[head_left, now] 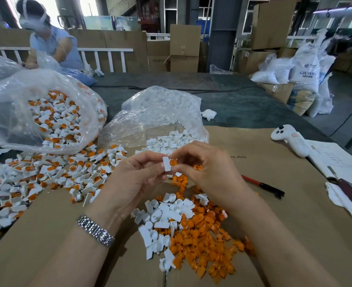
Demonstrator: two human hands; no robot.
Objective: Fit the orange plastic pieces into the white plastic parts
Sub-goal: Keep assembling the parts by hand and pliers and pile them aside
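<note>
- Orange piece (173, 162) sat pinched in the right hand (204, 168), against the white part (167, 165) held in the left hand (135, 179), above the desk's middle.
- Misaligned pressing could jam it or flick it away.

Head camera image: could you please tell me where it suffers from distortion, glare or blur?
Head view: wide-angle bending tilts the far cardboard boxes and pillars near the edges; daylight blows out the top-left window; the clear plastic bag of assembled pieces carries glare; the white plastic part pinched between the left hand and right hand is slightly soft.
</note>
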